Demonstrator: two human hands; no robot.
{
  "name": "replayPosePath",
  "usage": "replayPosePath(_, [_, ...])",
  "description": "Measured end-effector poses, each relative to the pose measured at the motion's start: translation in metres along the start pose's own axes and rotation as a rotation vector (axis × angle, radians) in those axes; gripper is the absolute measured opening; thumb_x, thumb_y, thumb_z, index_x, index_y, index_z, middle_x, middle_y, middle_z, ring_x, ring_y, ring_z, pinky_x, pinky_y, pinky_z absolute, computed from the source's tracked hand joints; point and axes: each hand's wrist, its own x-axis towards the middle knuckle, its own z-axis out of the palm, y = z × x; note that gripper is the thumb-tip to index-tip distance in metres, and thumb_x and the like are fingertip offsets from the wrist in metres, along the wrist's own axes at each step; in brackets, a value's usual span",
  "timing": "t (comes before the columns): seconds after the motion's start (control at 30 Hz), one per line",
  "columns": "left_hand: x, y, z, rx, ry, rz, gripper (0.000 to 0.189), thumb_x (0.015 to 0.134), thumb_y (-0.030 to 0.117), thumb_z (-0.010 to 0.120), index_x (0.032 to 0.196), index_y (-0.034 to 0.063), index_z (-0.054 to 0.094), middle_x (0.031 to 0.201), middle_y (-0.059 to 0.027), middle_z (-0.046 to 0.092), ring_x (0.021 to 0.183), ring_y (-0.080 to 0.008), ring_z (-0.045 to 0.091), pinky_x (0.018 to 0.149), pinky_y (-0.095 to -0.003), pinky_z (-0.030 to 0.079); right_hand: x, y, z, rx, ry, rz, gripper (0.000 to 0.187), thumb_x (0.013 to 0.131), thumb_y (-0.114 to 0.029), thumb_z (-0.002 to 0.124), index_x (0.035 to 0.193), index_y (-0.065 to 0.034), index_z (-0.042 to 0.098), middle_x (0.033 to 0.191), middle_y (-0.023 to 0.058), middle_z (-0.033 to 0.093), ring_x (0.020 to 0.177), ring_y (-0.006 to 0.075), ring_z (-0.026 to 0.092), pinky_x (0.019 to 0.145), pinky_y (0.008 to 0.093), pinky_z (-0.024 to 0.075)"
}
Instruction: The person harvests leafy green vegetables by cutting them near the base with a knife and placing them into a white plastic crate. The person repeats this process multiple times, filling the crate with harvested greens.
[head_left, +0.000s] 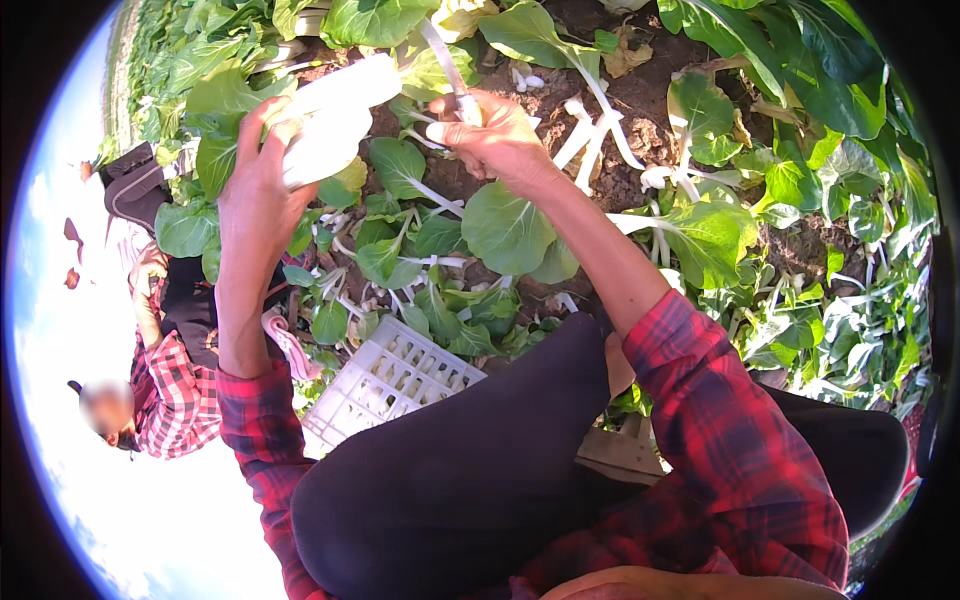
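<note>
My left hand (259, 169) grips a pale leafy vegetable (337, 112), probably bok choy, by its thick white stems. Sunlight washes out its detail, and green leaf shows beyond my fingers. To the right, my right hand (499, 139) is closed around the handle of a knife (444, 56). The metal blade points away from me, towards the top of the view, a short distance from the vegetable's white end. Beneath both hands, cut leaves with white stalks (506, 225) lie over brown soil (637, 82).
A white plastic crate (360, 375) with slatted openings lies beside my bent knee. Another person (180, 382) in a checked shirt sits at the left, near a pink cloth (289, 345). Large leafy plants (832, 60) grow at the upper right. A wooden piece (619, 454) shows under my legs.
</note>
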Motion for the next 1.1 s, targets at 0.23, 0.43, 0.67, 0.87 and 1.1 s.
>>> replayPosePath(0.23, [-0.043,0.084,-0.039,-1.076,-0.119,-0.213,0.081,0.073,0.009,0.091,0.143,0.0007,0.052,0.138,-0.0086,0.057,0.115,-0.0159,0.061,0.097,-0.0301,0.051,-0.052,-0.075,0.01,0.217,-0.244,-0.242,0.057,0.089,-0.01,0.081,0.141,-0.0075,0.058,0.088,-0.0003,0.069,0.057,0.003,0.055,0.049,0.0191,0.0429])
replayPosePath(0.43, [-0.038,0.091,-0.04,-1.088,-0.216,-0.447,0.097,0.066,0.016,0.096,0.148,-0.0016,0.047,0.121,-0.005,0.067,0.106,-0.0143,0.064,0.095,-0.0314,0.052,-0.082,-0.142,-0.037,-0.333,-0.098,-0.323,0.047,0.085,-0.02,0.086,0.124,-0.0023,0.066,0.09,0.0019,0.069,0.082,0.0096,0.065,0.071,0.0278,0.055])
replayPosePath(0.67, [0.005,0.112,-0.053,-1.28,-0.271,-0.359,0.093,0.066,0.024,0.094,0.142,-0.0026,0.049,0.118,-0.0148,0.07,0.1,-0.0232,0.07,0.089,-0.0351,0.058,-0.088,-0.196,-0.079,-0.814,-0.003,-0.41,0.059,0.082,-0.053,0.082,0.11,-0.0017,0.07,0.085,0.0078,0.069,0.077,0.0151,0.062,0.074,0.0339,0.0512])
replayPosePath(0.87, [0.049,0.167,-0.012,-1.649,-0.226,-0.318,0.098,0.066,0.023,0.094,0.146,-0.0031,0.043,0.128,-0.0165,0.066,0.117,-0.0337,0.067,0.1,-0.0479,0.057,-0.069,-0.203,-0.081,-0.388,-0.128,-0.399,0.047,0.088,-0.039,0.084,0.114,-0.003,0.069,0.097,0.0032,0.073,0.087,0.0117,0.067,0.08,0.0297,0.055])
replayPosePath(1.1, [0.082,0.199,-0.003,-1.837,-0.062,-0.111,0.08,0.078,0.007,0.082,0.148,-0.0005,0.044,0.138,-0.0142,0.06,0.126,-0.0279,0.06,0.111,-0.0435,0.048,-0.092,-0.258,-0.05,-0.384,0.051,-0.392,0.063,0.087,-0.048,0.083,0.117,0.001,0.058,0.093,0.0108,0.071,0.087,0.0181,0.069,0.079,0.0351,0.0561])
